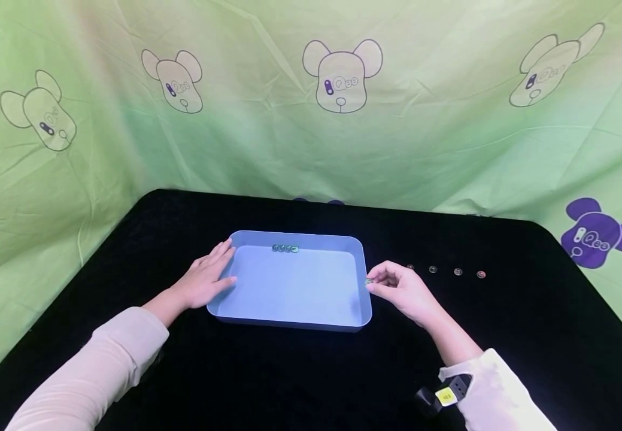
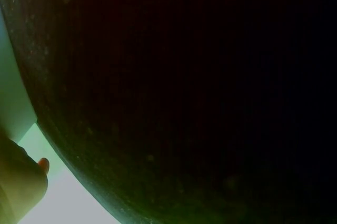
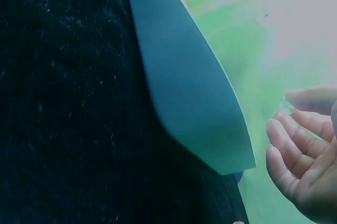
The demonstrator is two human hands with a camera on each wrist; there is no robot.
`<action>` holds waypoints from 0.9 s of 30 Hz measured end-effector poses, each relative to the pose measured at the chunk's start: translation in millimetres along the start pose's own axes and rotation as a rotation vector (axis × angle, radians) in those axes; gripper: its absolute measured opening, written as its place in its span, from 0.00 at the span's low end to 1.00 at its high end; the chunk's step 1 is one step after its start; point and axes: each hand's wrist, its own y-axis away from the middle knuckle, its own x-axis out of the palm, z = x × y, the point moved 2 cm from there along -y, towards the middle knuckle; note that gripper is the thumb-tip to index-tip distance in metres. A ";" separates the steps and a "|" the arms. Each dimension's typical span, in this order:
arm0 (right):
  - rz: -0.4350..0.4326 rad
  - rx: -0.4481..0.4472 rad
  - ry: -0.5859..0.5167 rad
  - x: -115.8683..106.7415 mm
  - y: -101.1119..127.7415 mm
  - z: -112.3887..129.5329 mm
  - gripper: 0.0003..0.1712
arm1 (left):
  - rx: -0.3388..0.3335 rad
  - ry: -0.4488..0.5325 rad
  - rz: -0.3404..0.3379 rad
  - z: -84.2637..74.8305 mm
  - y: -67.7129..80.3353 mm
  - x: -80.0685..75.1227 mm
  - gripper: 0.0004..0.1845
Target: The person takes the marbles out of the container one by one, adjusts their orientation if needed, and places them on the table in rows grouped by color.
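Note:
A shallow blue tray (image 1: 300,287) lies on a black-covered table. My left hand (image 1: 205,278) rests on its left rim with the fingers spread and fairly straight. At the tray's right rim, my right hand (image 1: 399,290) pinches a small greenish, clear round piece (image 1: 368,281) between thumb and fingers. That same piece (image 3: 286,106) looks glassy in the right wrist view, above the curled fingers. Inside the tray, by the far wall, several small green round pieces (image 1: 285,248) sit side by side in a row. The left wrist view is mostly dark, with part of the left hand (image 2: 23,184) at lower left.
Several small round pieces (image 1: 458,272) lie spaced out in a line on the table (image 1: 311,377) right of the tray, one partly behind the right hand. A green printed curtain (image 1: 267,143) surrounds the table. A camera device (image 1: 445,395) is on the right wrist.

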 end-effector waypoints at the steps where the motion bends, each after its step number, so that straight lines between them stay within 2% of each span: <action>1: -0.003 0.006 0.003 -0.7 0.2 -1.7 0.08 | 0.002 -0.001 -0.001 0.3 0.0 0.1 0.33; 18: -0.037 0.031 0.010 -11.0 8.6 -11.0 0.10 | 0.001 0.015 -0.004 1.0 1.0 -0.4 0.33; 27: -0.037 0.070 -0.038 -11.4 10.9 -21.5 0.11 | 0.009 0.002 -0.010 1.3 0.4 -0.2 0.33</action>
